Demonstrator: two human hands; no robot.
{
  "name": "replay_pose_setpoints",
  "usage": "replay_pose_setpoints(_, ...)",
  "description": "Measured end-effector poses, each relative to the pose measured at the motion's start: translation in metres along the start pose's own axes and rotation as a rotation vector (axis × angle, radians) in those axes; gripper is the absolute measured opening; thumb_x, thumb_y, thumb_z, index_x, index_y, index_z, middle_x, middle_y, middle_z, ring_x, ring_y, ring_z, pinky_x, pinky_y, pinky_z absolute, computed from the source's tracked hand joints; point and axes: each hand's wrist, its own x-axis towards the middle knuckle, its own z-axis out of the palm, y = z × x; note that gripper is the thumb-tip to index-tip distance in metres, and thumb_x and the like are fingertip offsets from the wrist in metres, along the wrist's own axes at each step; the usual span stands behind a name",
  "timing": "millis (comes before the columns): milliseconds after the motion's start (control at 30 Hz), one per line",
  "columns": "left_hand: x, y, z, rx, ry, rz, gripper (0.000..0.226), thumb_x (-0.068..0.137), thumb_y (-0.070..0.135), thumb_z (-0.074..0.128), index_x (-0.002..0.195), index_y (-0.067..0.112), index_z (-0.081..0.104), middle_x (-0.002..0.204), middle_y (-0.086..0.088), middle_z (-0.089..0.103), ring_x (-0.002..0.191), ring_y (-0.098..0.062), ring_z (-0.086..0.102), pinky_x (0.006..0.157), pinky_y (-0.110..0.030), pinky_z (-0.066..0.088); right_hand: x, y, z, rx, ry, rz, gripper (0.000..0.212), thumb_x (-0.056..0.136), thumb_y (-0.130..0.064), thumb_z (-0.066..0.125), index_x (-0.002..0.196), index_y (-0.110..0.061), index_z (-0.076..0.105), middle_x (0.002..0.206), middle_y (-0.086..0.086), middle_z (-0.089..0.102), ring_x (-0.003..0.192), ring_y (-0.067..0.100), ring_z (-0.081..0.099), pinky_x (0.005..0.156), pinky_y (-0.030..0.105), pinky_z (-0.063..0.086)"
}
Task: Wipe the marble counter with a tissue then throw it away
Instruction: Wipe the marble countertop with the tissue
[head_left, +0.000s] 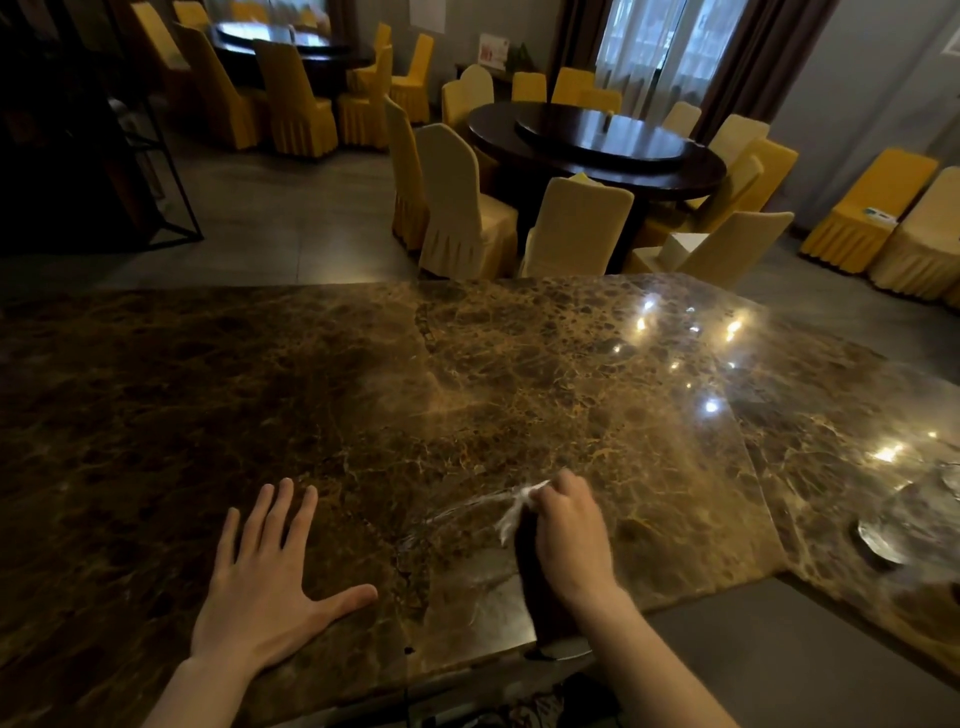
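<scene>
The brown veined marble counter (363, 395) fills the lower half of the head view. My right hand (571, 540) presses a crumpled white tissue (514, 512) onto it near the front edge, fingers closed around the tissue. A faint wet streak runs left from the tissue. My left hand (270, 587) lies flat on the marble to the left, palm down, fingers spread, holding nothing.
A glass dish (883, 540) rests on the counter's right section. Beyond the far edge stand chairs in cream and yellow covers (467, 218) around a dark round table (597, 145). A second such table (291, 41) is at the back left. A dark shelf frame (166, 171) stands left.
</scene>
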Motion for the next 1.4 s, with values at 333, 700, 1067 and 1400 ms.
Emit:
replay_pose_setpoints(333, -0.002, 0.002, -0.009, -0.018, -0.045, 0.0, 0.142, 0.051, 0.116, 0.009, 0.156, 0.029, -0.028, 0.168, 0.002, -0.033, 0.153, -0.018, -0.034, 0.13, -0.053, -0.013, 0.005, -0.003, -0.003, 0.008, -0.015, -0.015, 0.01, 0.094, -0.013, 0.066, 0.089, -0.013, 0.074, 0.088, 0.0, 0.063, 0.089, 0.02, 0.054, 0.074, 0.03, 0.046)
replay_pose_setpoints(700, -0.004, 0.004, -0.01, -0.013, -0.074, -0.009, 0.142, 0.048, 0.117, 0.007, 0.154, 0.029, -0.031, 0.167, 0.002, -0.035, 0.152, -0.017, -0.037, 0.13, -0.052, -0.014, -0.002, -0.018, 0.004, 0.144, -0.058, -0.095, 0.013, 0.094, -0.022, 0.064, 0.086, -0.021, 0.075, 0.088, -0.007, 0.065, 0.086, 0.008, 0.052, 0.074, 0.022, 0.04)
replay_pose_setpoints(1067, -0.003, 0.006, -0.014, -0.022, -0.071, -0.011, 0.142, 0.048, 0.117, 0.007, 0.154, 0.03, -0.031, 0.166, 0.002, -0.035, 0.152, -0.017, -0.036, 0.13, -0.052, -0.015, -0.011, -0.069, 0.036, 0.174, -0.086, -0.166, 0.015, 0.092, -0.014, 0.067, 0.102, -0.023, 0.073, 0.098, -0.006, 0.062, 0.094, 0.011, 0.051, 0.078, 0.023, 0.044)
replay_pose_setpoints(1400, -0.001, 0.003, -0.006, -0.03, -0.041, -0.005, 0.14, 0.05, 0.117, 0.012, 0.154, 0.032, -0.03, 0.165, 0.004, -0.037, 0.151, -0.015, -0.038, 0.129, -0.052, -0.016, 0.021, -0.006, 0.005, -0.007, 0.044, 0.113, 0.014, 0.094, -0.008, 0.063, 0.096, -0.013, 0.076, 0.091, 0.003, 0.065, 0.091, 0.022, 0.054, 0.074, 0.029, 0.043)
